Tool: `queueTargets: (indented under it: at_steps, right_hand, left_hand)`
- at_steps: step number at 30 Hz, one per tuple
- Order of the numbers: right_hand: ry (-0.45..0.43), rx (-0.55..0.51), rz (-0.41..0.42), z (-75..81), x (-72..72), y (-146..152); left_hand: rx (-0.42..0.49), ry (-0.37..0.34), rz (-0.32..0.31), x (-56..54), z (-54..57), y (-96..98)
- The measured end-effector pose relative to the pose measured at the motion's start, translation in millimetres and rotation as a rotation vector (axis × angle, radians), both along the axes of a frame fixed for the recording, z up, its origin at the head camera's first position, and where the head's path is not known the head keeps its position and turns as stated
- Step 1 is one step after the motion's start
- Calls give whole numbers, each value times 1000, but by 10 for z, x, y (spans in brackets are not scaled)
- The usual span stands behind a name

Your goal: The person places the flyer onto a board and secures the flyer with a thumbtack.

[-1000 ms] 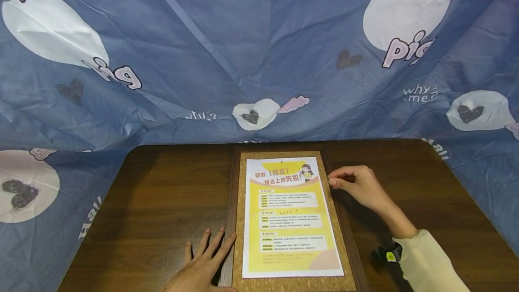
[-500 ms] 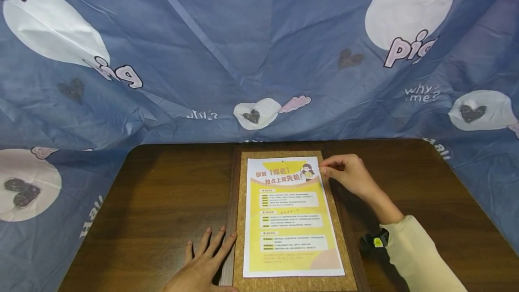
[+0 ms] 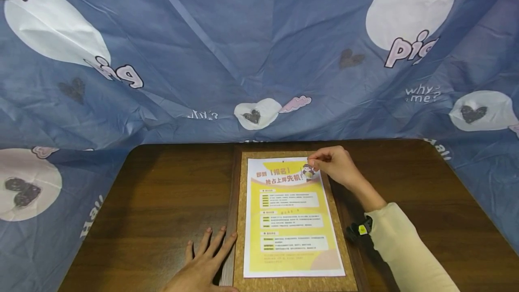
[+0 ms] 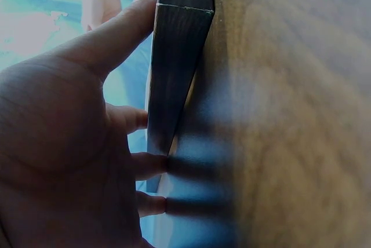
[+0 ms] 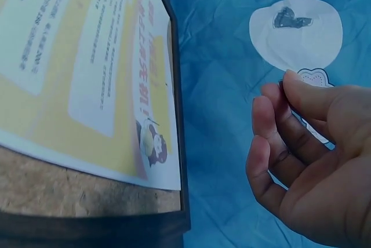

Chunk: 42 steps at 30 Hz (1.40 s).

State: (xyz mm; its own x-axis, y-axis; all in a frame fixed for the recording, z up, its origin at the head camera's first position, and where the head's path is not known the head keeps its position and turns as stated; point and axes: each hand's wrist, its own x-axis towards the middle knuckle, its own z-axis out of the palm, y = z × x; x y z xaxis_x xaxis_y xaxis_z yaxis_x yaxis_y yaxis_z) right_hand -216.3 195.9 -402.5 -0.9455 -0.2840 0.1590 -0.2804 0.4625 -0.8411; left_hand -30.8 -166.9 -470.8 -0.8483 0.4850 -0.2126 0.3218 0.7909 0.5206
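A yellow-and-white printed poster [image 3: 293, 220] lies on a cork board [image 3: 240, 220] with a dark wooden frame. A tiny dark pin [image 3: 283, 161] sits at its top middle. My right hand [image 3: 334, 166] is over the poster's top right corner, beside the printed cartoon figure. In the right wrist view, thumb and forefinger pinch a small dark pin [image 5: 282, 86], mostly hidden by the fingertips. My left hand [image 3: 198, 267] rests with spread fingers against the board's left side. In the left wrist view, its thumb and fingers touch the frame [image 4: 179, 57].
The board lies on a dark brown wooden table [image 3: 170, 193]. Behind and around the table hangs a blue cloth [image 3: 182, 57] with penguins, hearts and lettering. A black band with a yellow-green square [image 3: 362, 229] is at my right wrist.
My right hand has moved left and away from me, from beside the board's right edge to over the poster's top right corner. My left hand and the board stay put.
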Motion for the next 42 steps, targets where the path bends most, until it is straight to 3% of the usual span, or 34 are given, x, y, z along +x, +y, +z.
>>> queueTargets:
  at_steps: [10,24,33,42]
  right_hand:
    - [-11,52,-34,-2,-109,-174]
    - [-70,18,-42,-28,-262,-389]
    - [-43,95,-42,-89,-336,-519]
    - [-84,114,-47,-123,-369,-613]
  left_hand:
    - [-12,-10,-8,-10,-26,-6]
    - [-18,-15,-2,-14,-24,-1]
    - [-36,-11,-3,-9,-23,6]
    - [-23,-21,1,-10,-9,10]
